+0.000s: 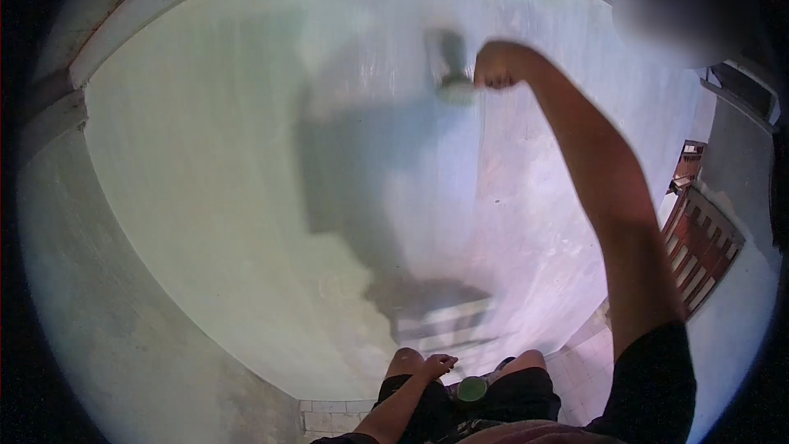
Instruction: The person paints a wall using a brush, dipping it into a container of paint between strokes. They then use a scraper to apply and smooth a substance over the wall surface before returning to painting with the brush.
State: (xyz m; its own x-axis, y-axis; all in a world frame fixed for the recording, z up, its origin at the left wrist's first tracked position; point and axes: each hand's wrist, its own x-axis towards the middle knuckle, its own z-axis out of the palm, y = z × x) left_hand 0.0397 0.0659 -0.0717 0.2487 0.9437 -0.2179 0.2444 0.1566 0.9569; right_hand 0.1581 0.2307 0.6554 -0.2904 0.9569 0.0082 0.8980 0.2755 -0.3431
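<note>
My right hand (500,64) is raised at the end of an outstretched arm, its fingers closed round a paintbrush (457,92). The brush head looks wide and pale, blurred, and is at the surface of the pale wall (246,156); most of its handle is hidden in my fist. Low in the view, my left hand (441,365) is by my thigh with fingers curled together; what they hold, if anything, I cannot make out. Just to its lower right, a round container (472,389) with a green top or green contents sits between my legs.
Shadows of my head and arm fall across the wall. Glossy streaks show near the brush. Floor tiles (333,416) lie below. On the right are a reddish-brown slatted frame (703,248) and another wall; a grey side wall (131,296) stands left.
</note>
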